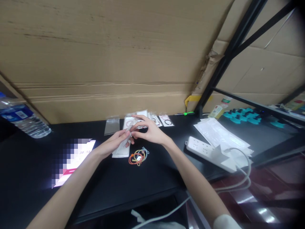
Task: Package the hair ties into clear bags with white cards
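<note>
My left hand (117, 140) is closed on a small pale packet (129, 135), thumb on top. From the right, my right hand (152, 131) meets it with thumb and fingers pinched at the packet's upper end; the fingers partly hide what they grip. Below the hands lies a stack of white cards or sleeves (121, 152) on the black table. Just right of that stack is a loose pile of thin coloured cords (138, 157), orange, yellow and pale blue. Behind the hands are several bagged cards with looped bands, among them one with a black loop (166, 120).
A clear plastic sleeve (111, 126) lies behind my left hand. At left are a lit phone screen (82, 156) and a water bottle (23, 117). To the right are a white power strip (205, 152) with cables, white plastic bags (219, 133) and a black metal frame (228, 57).
</note>
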### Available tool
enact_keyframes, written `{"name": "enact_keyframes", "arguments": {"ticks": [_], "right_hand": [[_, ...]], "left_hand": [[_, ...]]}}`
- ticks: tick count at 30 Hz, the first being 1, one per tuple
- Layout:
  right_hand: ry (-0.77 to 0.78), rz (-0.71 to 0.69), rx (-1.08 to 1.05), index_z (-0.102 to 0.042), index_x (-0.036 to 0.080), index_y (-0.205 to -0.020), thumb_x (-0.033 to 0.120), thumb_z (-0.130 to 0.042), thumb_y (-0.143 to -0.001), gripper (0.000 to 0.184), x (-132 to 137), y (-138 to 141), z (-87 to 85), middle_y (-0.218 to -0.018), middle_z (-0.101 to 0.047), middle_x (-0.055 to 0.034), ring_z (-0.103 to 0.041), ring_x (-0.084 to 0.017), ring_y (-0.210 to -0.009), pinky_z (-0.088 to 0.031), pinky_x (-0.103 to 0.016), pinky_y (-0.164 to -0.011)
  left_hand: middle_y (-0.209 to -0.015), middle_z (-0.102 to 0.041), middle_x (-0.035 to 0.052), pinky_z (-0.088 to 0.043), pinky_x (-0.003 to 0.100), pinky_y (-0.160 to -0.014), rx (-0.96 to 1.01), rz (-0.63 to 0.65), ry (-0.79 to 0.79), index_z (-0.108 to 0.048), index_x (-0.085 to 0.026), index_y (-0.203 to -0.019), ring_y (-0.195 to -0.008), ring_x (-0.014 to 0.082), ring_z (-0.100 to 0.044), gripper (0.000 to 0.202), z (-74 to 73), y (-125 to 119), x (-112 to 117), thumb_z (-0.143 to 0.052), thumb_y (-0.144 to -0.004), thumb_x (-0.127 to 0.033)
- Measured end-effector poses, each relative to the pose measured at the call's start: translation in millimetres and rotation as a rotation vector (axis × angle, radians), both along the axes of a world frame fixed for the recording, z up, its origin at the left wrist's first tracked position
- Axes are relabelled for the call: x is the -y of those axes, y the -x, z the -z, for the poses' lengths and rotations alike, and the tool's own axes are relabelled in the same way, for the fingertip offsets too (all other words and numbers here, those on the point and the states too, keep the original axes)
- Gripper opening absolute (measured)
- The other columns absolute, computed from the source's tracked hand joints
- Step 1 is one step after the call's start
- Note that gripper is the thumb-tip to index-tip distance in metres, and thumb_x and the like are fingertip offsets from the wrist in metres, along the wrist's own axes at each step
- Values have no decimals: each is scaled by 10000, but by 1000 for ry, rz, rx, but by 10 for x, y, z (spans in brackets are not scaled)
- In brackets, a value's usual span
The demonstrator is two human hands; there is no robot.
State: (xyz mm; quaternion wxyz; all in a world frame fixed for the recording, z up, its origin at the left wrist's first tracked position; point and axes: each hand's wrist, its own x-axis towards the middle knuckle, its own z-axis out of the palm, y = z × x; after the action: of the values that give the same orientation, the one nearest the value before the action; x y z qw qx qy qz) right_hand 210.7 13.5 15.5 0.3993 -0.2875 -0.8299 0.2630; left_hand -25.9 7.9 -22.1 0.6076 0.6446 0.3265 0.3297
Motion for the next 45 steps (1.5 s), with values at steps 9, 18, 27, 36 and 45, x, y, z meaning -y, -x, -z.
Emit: {"name": "enact_keyframes", "arguments": {"ticks": [9, 18, 27, 36, 45], "right_hand": [[75, -93, 124, -825, 275, -932, 428, -843, -885, 160, -60, -89, 11, -1613, -522, -37, -504, -284, -1487, -396, -522, -1232], [105, -153, 174, -846, 324, -1022, 446, -846, -874, 192, -48, -75, 48, -1720, -371, 17, -377, -294, -1583, -298, -519, -1296], [104, -125, 102, -847, 334, -1018, 410, -810, -926, 125, -56, -119, -22, -1699, -414, 21, -364, -274, -1592, -266, -549, -1311], [98, 5, -43, -827, 307, -981, 387, -786, -954, 94, -93, -145, -47, -1637, -496, 4, -459, -262, -1525, -360, -545, -1261], [261, -12, 126, -808, 228, -933, 475, -724, -956, 263, -187, -246, 72, -925, -797, -30, -720, -187, -866, -557, -335, -823]], "left_hand": [[-1146, -753, 98, -530, 391, -945, -134, 41, -56, -725, -235, -1315, -1018, 245, -691, 449, -165, -72, 68, -708, -968, -519], [-1248, -757, 119, -507, 441, -1045, -125, 29, -85, -724, -246, -1345, -1178, 299, -682, 461, -123, -27, 34, -760, -938, -460], [-1047, -761, 117, -544, 402, -948, -82, -17, -62, -768, -199, -1203, -981, 249, -698, 439, -90, -31, 7, -674, -980, -565], [-1123, -744, 123, -552, 389, -917, -39, -115, -17, -763, -184, -1206, -993, 252, -694, 449, -125, -46, 15, -733, -942, -545], [-1099, -774, 129, -570, 366, -937, 59, -313, 25, -772, -164, -1133, -1014, 251, -721, 474, -91, -9, -42, -777, -899, -577]]}}
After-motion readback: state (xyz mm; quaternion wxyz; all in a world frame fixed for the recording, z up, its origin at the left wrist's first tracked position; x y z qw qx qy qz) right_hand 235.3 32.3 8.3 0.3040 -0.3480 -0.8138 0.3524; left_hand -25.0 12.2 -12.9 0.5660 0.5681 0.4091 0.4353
